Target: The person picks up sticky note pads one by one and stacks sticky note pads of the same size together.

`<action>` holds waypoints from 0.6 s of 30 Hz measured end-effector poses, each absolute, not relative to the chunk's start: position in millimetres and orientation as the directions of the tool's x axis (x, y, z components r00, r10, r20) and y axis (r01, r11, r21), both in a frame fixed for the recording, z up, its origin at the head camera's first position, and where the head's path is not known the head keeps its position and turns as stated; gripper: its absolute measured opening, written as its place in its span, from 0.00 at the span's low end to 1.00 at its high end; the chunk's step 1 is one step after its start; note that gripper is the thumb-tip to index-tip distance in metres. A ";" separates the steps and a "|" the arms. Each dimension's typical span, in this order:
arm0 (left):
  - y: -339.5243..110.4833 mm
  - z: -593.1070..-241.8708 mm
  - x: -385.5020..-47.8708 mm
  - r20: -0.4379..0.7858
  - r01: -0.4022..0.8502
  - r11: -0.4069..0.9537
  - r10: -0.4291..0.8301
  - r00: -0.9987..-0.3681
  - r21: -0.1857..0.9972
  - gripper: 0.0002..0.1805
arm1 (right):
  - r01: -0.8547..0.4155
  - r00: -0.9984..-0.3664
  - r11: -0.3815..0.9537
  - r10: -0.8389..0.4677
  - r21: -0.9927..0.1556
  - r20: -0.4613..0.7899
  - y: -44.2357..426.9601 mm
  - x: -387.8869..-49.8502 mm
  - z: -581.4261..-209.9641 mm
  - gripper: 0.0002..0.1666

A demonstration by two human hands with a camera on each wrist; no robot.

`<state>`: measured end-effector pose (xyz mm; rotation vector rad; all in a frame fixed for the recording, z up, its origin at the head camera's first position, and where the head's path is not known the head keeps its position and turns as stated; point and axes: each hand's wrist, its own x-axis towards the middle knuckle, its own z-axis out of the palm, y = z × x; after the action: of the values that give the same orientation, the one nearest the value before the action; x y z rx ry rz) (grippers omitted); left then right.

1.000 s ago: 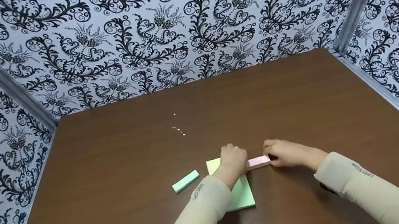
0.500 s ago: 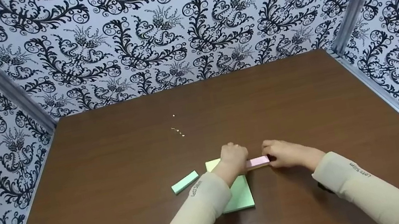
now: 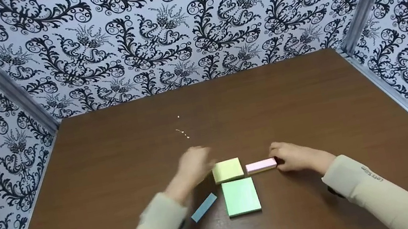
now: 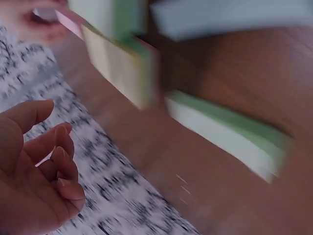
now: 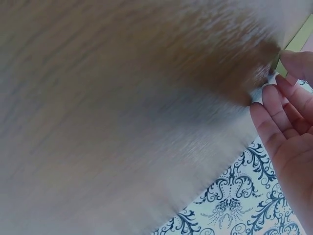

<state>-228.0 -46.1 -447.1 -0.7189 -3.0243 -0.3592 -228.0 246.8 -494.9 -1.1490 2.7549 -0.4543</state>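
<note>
My left hand (image 3: 193, 166) is blurred, left of the yellow pad (image 3: 227, 170). In the left wrist view, the left hand (image 4: 39, 171) has loosely bent fingers with nothing between them; a pale green strip (image 4: 225, 132) lies on the table apart from it. That strip is mostly hidden by the hand in the head view. My right hand (image 3: 297, 157) pinches the right end of a pink strip (image 3: 261, 165), right of the yellow pad. In the right wrist view, the right hand (image 5: 288, 127) has thumb and fingertips at the strip's edge.
A larger green pad (image 3: 241, 196) lies just below the yellow pad. A blue strip (image 3: 204, 207) lies slanted beside it, near the left sleeve. Small pale specks (image 3: 183, 133) dot the brown table (image 3: 118, 154) farther back. Patterned walls (image 3: 181, 30) stand around the table.
My left hand has come off the yellow pad and pink strip and moved left over the pale green strip. The blue strip and the whole green pad have come into view. My right hand stays put.
</note>
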 end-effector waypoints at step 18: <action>-123.8 -501.8 -190.2 0.112 0.379 0.906 0.363 -0.925 0.191 0.13 | -0.655 -0.719 0.686 -0.695 -0.318 -0.020 245.4 -226.7 -493.2 0.10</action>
<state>-190.2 -123.8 -501.8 -0.5836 -2.9943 -0.3222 -226.7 245.4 -493.2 -1.1094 2.7554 -0.4391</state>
